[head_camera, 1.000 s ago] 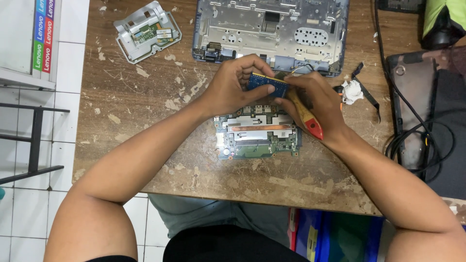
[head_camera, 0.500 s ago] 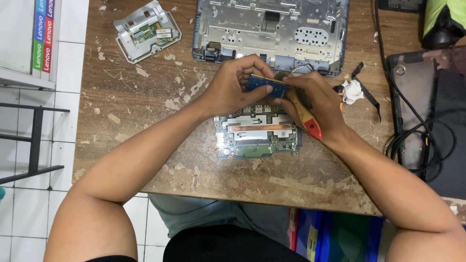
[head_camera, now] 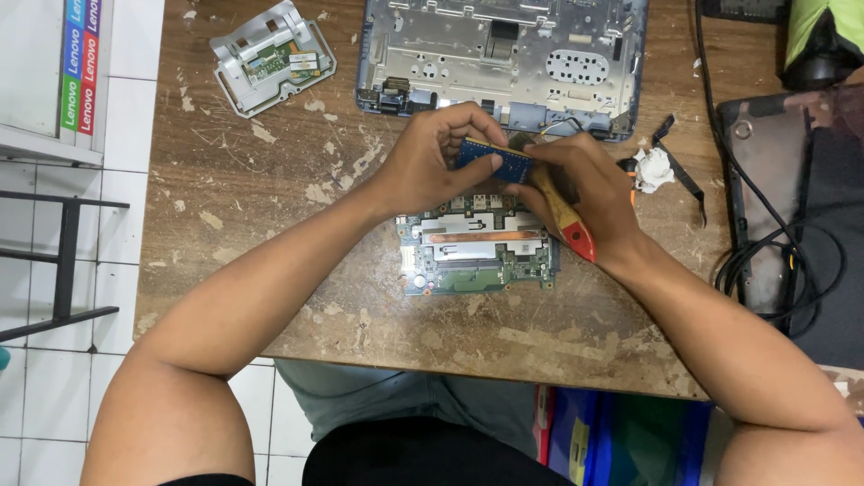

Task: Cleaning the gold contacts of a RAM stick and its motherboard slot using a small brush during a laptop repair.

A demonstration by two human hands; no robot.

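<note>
Left hand: fingers pinch blue board. Right hand: fingers grip board end, screwdriver in palm. Motherboard beneath.

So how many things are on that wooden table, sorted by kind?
Circuit boards: 2, a small blue board held in both hands and a green board on the table.
Laptop shells: 1, the chassis.
Touchpad parts: 1, the grey pad.
Hand tools: 1, the brush in the right hand.
Total: 5

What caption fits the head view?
Both hands, left hand and right hand, grip a small blue board above a green motherboard.
</note>
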